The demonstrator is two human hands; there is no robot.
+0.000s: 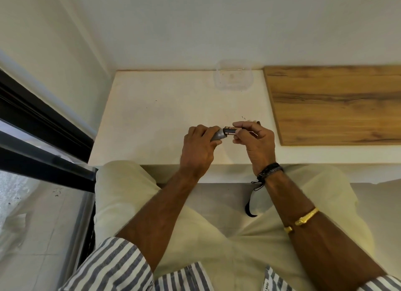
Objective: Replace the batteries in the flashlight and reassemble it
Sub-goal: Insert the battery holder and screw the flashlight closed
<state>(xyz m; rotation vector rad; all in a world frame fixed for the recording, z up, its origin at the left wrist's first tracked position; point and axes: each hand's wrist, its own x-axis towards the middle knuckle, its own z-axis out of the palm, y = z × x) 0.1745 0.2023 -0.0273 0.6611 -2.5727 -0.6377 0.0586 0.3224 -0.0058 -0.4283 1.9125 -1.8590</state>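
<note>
Fingers (208, 132) of the left hand (196, 148) are wrapped around a grey flashlight (218, 135), which is gripped over the front part of the counter (152, 117). Its open end is turned to the right. A battery (231, 130), dark with a copper-coloured band, is seen at that open end, touching it; how far it is seated cannot be told. The battery is pinched between the thumb and fingers (240, 125) of the right hand (253, 140), and both hands are raised just above the counter surface. A dark object is partly hidden behind the right hand; its kind cannot be told. Dark bands (270, 171) are worn on the right wrist, with a black strap (249, 204) hung below, and a gold bangle (303, 220) is worn further up the forearm. A clear plastic tub (233, 78) is set at the back of the counter against the wall. A wooden board (338, 104) is laid on the counter to the right, well apart from the hands.
</note>
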